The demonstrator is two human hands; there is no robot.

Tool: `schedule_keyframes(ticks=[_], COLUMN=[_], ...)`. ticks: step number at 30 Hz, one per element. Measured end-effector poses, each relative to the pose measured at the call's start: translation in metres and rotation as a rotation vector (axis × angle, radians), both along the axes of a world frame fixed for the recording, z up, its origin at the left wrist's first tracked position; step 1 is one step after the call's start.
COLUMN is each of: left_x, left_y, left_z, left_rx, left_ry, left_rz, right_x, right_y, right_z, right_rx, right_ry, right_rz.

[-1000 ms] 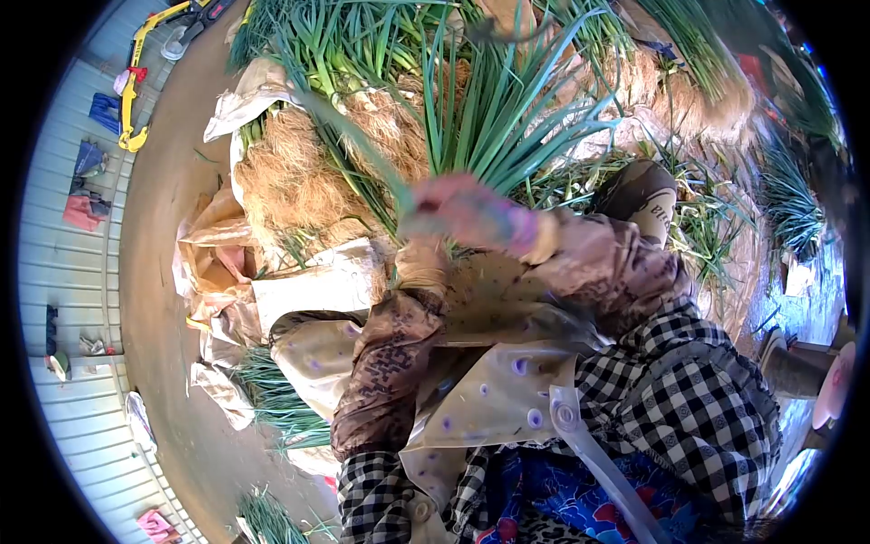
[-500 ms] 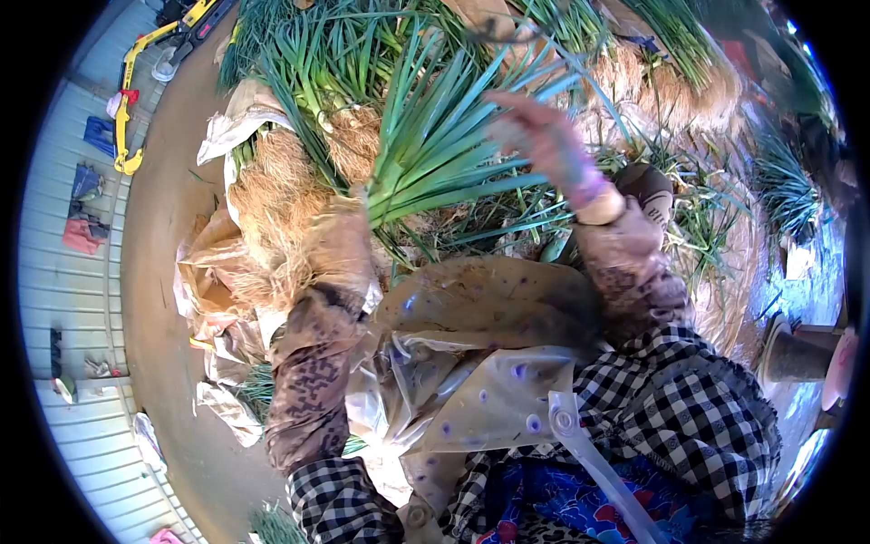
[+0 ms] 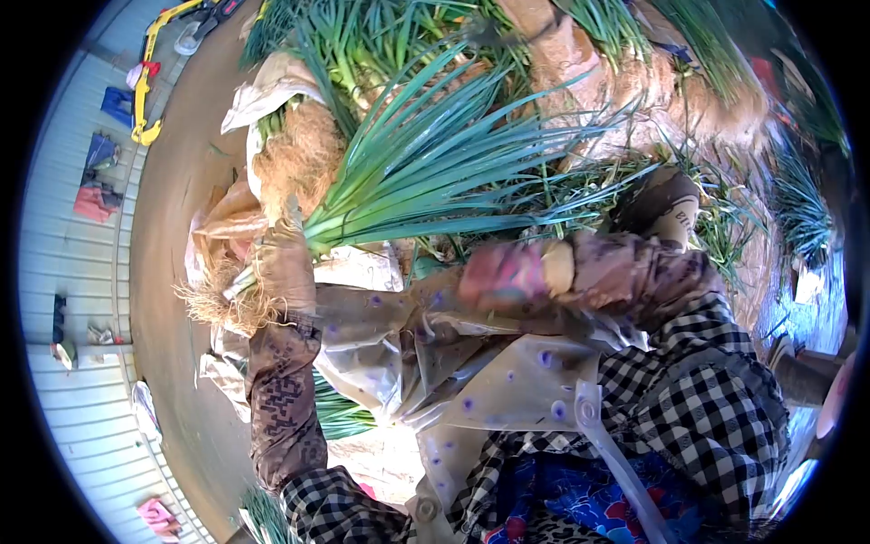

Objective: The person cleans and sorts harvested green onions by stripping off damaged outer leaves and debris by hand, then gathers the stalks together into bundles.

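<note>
My left hand (image 3: 288, 267), in a pale glove, is wrapped round the lower stems of a bunch of green onions (image 3: 399, 172). The stringy roots stick out on its left, and the long leaves fan to the right and away from me. My right hand (image 3: 503, 274), in a colourful glove, is low in front of my body, below the leaves and apart from the stems. Motion smears its fingers, so whether it holds anything does not show. A clear spotted plastic apron (image 3: 480, 390) covers my lap.
More rooted onion bundles (image 3: 299, 154) lie beyond my left hand, and others (image 3: 689, 91) at the back right. Loose leaves (image 3: 725, 218) litter the ground by my shoe (image 3: 666, 213). More onion leaves (image 3: 340, 403) lie beside my left forearm. A yellow-framed object (image 3: 145, 82) stands at the far left.
My left hand has moved left and towards me with the green onions, whose leaves now lie lower. My right hand has dropped from beside the leaf tips to in front of my body.
</note>
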State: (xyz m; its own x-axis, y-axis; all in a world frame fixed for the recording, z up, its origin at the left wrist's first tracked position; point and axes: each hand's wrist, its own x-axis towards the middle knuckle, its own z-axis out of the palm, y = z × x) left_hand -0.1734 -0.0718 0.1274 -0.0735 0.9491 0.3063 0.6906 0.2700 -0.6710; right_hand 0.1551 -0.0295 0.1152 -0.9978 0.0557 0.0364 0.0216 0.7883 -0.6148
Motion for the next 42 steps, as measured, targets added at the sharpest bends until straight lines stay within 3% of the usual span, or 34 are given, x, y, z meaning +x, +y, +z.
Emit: schedule_keyframes(ticks=[1, 2, 4, 6, 7, 9, 12, 15, 18, 20, 21, 22, 25, 27, 30, 33, 35, 37, 38, 41, 42], left_x=[-0.011, -0.024, -0.012, -0.006, -0.008, -0.018, -0.019, -0.027, -0.028, -0.056, -0.082, -0.071, -0.023, -0.006, 0.026, 0.049, 0.046, 0.033, 0.022, -0.027, -0.069], left_y=[-0.003, -0.004, -0.006, -0.007, -0.006, -0.003, -0.004, -0.010, -0.022, -0.024, -0.023, -0.023, -0.027, -0.025, -0.018, -0.013, -0.015, -0.019, -0.026, -0.044, -0.052], left_z=[-0.003, -0.010, 0.004, 0.006, -0.001, -0.007, -0.007, -0.017, -0.005, -0.032, -0.058, -0.037, -0.001, 0.014, 0.035, 0.062, 0.069, 0.073, 0.078, 0.075, 0.060], left_rx=[0.089, 0.179, 0.155, 0.128, 0.115, 0.171, 0.167, 0.201, 0.145, 0.217, 0.270, 0.289, 0.174, 0.122, 0.289, 0.349, 0.298, 0.250, 0.122, -0.028, -0.047], left_ry=[-0.011, -0.022, 0.043, 0.026, -0.022, -0.066, -0.117, 0.025, 0.126, 0.053, -0.023, 0.060, 0.122, 0.136, -0.049, -0.196, -0.117, -0.041, 0.241, 0.404, 0.155], left_rz=[-0.033, -0.069, -0.050, 0.012, 0.063, -0.057, -0.083, -0.008, -0.005, 0.069, 0.124, -0.005, 0.011, -0.046, -0.266, -0.538, -0.546, -0.545, -0.459, -0.128, -0.025], right_x=[0.008, 0.000, -0.010, -0.037, -0.057, -0.089, -0.111, -0.089, -0.034, 0.011, 0.037, 0.065, 0.122, 0.062, -0.021, -0.087, -0.095, -0.094, -0.086, -0.035, -0.017], right_y=[0.016, 0.027, 0.051, 0.054, 0.056, 0.060, 0.060, 0.038, 0.041, 0.073, 0.087, 0.102, 0.133, 0.115, 0.098, 0.075, 0.047, 0.046, 0.062, 0.096, 0.106], right_z=[0.004, 0.037, 0.023, 0.069, 0.069, 0.057, 0.038, 0.043, 0.059, 0.045, 0.031, 0.010, -0.036, 0.028, 0.067, 0.078, 0.091, 0.082, 0.056, 0.035, 0.032], right_rx=[0.265, 0.299, -0.642, -0.005, 0.144, 0.444, 0.360, 0.457, 0.027, 0.002, 0.159, 0.321, 0.794, 0.437, 0.396, 0.568, 0.213, 0.076, 0.118, 0.026, 0.050], right_ry=[-0.143, -0.402, 0.225, 0.305, 0.373, 0.508, 0.490, 0.497, 0.483, 0.217, 0.166, 0.116, -0.044, 0.138, 0.651, 0.777, 0.255, 0.007, 0.024, -0.162, -0.303], right_rz=[-0.021, -0.138, -0.329, -0.394, -0.390, -0.387, -0.319, -0.407, -0.469, -0.472, -0.448, -0.423, -0.335, -0.423, -0.368, -0.294, -0.443, -0.426, -0.355, -0.346, -0.410])
